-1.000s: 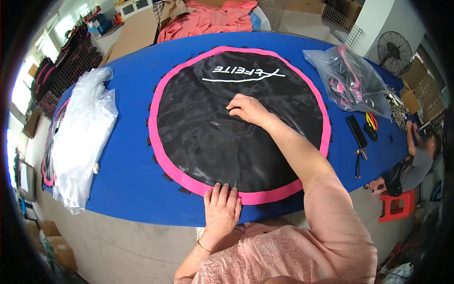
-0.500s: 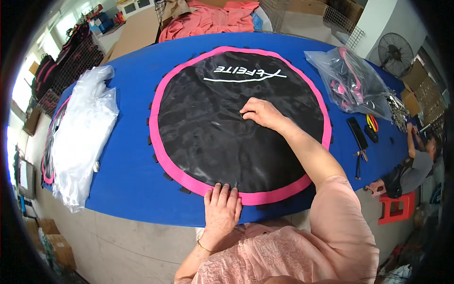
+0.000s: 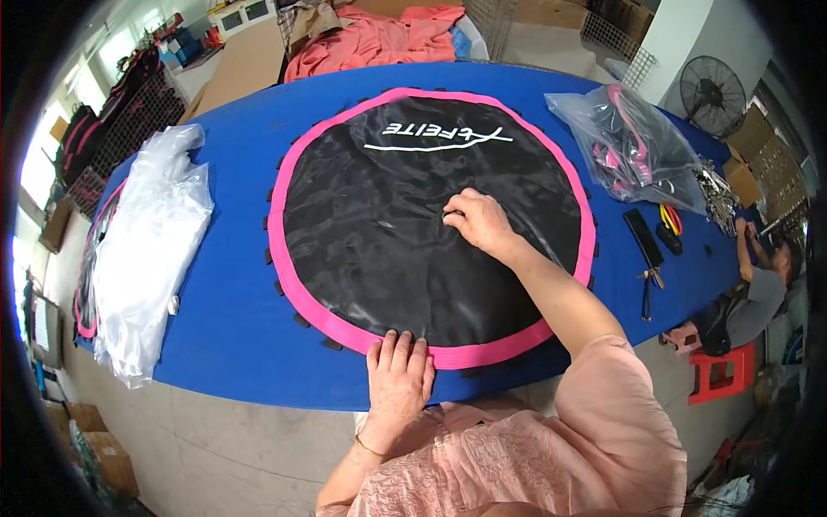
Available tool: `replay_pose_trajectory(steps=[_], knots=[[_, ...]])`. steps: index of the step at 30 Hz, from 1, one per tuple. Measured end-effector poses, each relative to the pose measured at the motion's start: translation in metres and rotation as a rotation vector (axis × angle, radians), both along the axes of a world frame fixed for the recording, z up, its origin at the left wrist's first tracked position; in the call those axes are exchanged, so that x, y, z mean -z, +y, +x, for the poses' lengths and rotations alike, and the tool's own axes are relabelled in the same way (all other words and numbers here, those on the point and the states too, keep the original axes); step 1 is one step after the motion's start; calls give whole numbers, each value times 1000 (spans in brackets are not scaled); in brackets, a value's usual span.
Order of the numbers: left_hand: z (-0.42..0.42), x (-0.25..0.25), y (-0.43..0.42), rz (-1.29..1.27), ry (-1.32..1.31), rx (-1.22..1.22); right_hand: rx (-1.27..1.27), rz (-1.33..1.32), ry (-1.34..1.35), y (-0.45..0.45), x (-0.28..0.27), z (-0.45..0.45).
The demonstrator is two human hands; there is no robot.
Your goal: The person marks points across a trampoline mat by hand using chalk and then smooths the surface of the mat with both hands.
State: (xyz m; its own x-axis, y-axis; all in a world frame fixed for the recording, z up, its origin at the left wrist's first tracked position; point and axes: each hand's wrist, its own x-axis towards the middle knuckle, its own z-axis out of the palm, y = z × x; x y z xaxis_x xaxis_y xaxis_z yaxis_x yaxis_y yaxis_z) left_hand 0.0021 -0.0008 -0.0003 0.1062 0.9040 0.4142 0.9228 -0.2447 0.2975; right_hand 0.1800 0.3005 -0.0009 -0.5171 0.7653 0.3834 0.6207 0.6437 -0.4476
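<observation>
A round black mat [image 3: 388, 250] with a pink border and black tabs around its rim lies flat on the blue table. White lettering [image 3: 444, 133] shows upside down near its far side. My left hand [image 3: 399, 379] rests on the near pink edge, fingers straight and lying flat. Over the middle of the mat, my right hand [image 3: 480, 222] has its fingers curled against the thumb at the black fabric, which wrinkles around it. Something dark shows between those fingertips, but I cannot make out whether it is the fabric or a small thing.
Clear plastic bags [image 3: 155, 250] cover another pink-edged mat at left. On the right lie a bag with pink pieces [image 3: 633, 151], a black phone-like slab [image 3: 643, 237], pliers-like tool [image 3: 648, 293] and metal parts [image 3: 715, 194]. A co-worker [image 3: 758, 293] sits near a red stool [image 3: 722, 375].
My right hand has shifted slightly right and nearer to me over the mat, its fingers curled tighter. My left hand stays on the near edge. The view has shifted slightly.
</observation>
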Motion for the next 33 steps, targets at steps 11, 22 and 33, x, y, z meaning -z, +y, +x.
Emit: replay_pose_trajectory(steps=[11, 22, 33], knots=[[0, 3, 1, 8, 9, -3, 248, -70, 64, 3, 8, -30], [-1, 0, 0, -3, -32, 10, 311, 41, 69, 18, 15, -61], [-2, 1, 0, 6, -10, 17, 163, -34, 88, -1, 5, -94]])
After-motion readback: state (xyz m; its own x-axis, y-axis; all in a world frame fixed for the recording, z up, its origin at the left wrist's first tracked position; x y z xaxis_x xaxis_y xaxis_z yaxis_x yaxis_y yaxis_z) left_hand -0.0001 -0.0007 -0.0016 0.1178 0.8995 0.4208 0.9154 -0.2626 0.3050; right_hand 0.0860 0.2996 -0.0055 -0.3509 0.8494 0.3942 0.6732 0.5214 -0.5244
